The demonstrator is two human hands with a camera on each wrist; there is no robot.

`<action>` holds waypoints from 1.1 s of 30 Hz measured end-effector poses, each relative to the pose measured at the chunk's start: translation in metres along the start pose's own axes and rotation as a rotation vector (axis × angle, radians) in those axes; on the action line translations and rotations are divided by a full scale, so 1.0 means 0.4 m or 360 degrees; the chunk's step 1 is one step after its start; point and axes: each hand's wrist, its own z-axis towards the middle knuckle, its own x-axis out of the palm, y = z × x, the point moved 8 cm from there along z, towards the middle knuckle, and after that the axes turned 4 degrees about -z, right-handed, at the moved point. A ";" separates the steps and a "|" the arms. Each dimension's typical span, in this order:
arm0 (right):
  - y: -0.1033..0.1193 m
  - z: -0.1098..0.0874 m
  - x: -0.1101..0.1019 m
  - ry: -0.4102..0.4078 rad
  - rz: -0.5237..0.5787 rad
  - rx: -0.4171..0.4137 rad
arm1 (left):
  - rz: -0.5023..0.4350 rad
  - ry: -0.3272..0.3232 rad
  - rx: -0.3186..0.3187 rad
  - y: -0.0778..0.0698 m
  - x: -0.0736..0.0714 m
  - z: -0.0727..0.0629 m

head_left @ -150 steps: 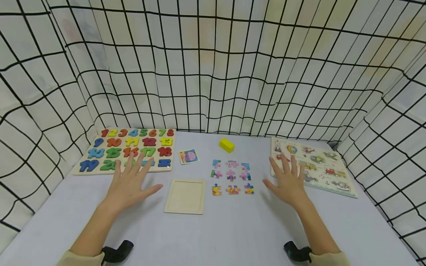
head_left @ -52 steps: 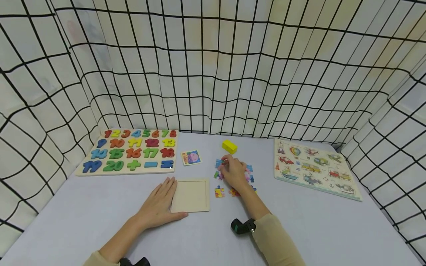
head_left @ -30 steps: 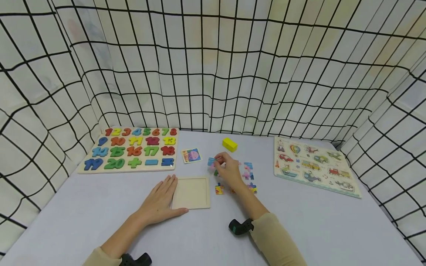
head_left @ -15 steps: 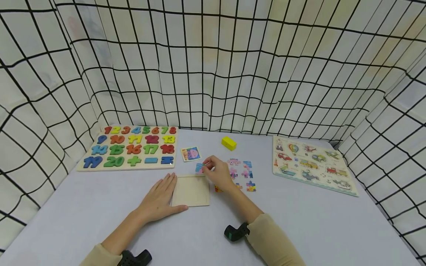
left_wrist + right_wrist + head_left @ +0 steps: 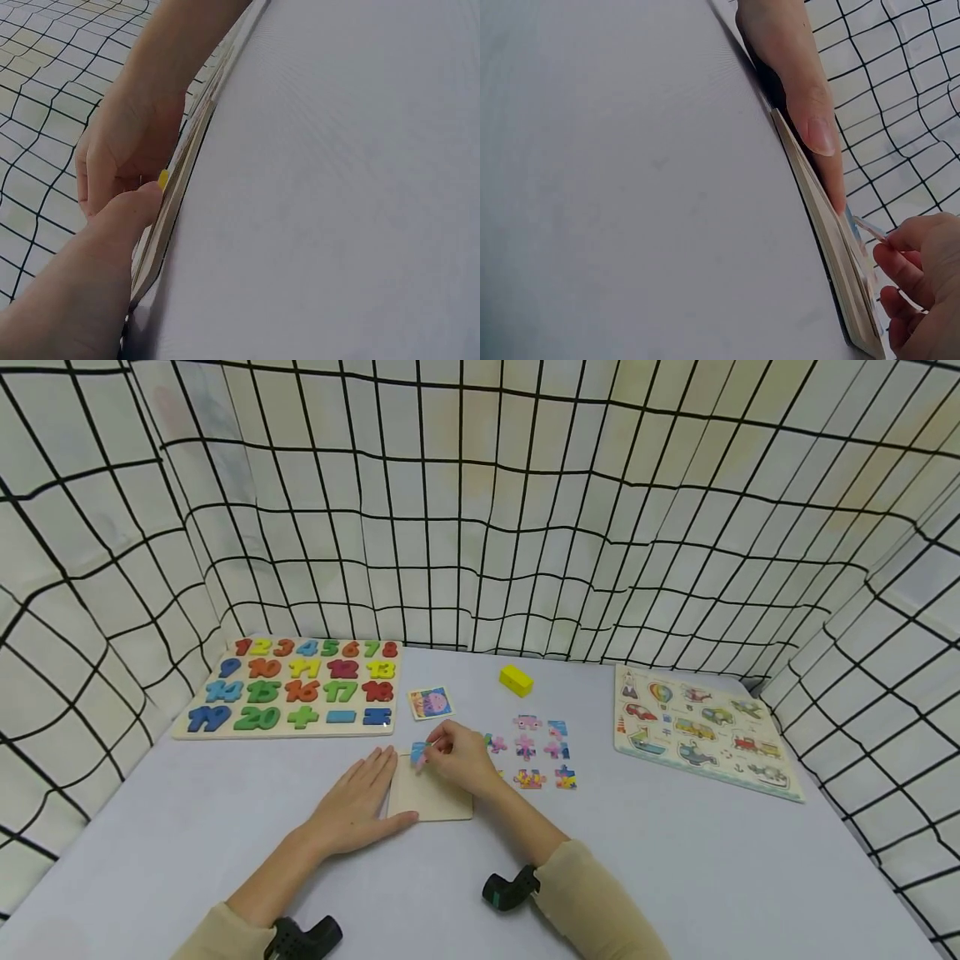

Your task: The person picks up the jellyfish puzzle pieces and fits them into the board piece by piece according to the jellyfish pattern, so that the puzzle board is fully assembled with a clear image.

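Observation:
My right hand [image 5: 463,762] pinches a blue and pink jigsaw piece [image 5: 417,753] between thumb and fingertips, over the far left corner of a shallow wooden puzzle tray [image 5: 431,803]. In the right wrist view the piece [image 5: 871,228] is tilted, its edge toward the camera. Along the tray's left side lies my left hand [image 5: 351,806], fingers straight and thumb at the near edge. Several loose jigsaw pieces [image 5: 526,747] are spread right of the tray, some partly hidden by my right hand and forearm.
A number board [image 5: 300,693] stands at the back left. Beyond the tray lie a small picture card [image 5: 431,702] and a yellow block [image 5: 516,681]. On the right is a vehicle picture board [image 5: 705,735]. Black netting [image 5: 480,535] encloses the white table's back and sides.
Both hands were spread apart above the table. My left hand came to the tray's left side; my right hand picked up the far left jigsaw piece and carried it left over the tray.

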 end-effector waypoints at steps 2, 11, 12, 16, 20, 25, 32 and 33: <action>0.001 0.002 0.008 0.0011 -0.0005 0.0014 | -0.0003 -0.0013 -0.0002 0.002 -0.003 -0.003; -0.001 0.004 0.030 0.0040 -0.0074 0.0110 | 0.0003 -0.0102 -0.0027 0.002 -0.016 -0.005; 0.000 0.005 0.032 0.0039 -0.0090 0.0119 | 0.0006 -0.0100 -0.0028 0.003 -0.016 -0.005; 0.004 0.008 0.036 0.0017 -0.0182 0.0096 | 0.0022 -0.0096 -0.0032 0.005 -0.015 -0.003; 0.007 0.011 0.040 0.0001 -0.0261 0.0033 | 0.0024 -0.0109 -0.0035 0.006 -0.016 -0.003; 0.015 0.015 0.042 -0.0015 -0.0371 -0.0063 | -0.0001 -0.0136 -0.0028 0.007 -0.022 -0.002; 0.026 0.009 0.042 -0.0006 -0.0462 -0.0161 | -0.0027 -0.0158 -0.0016 0.011 -0.021 0.000; 0.026 0.008 0.042 0.0005 -0.0476 -0.0162 | -0.0029 -0.0162 -0.0014 0.011 -0.020 0.000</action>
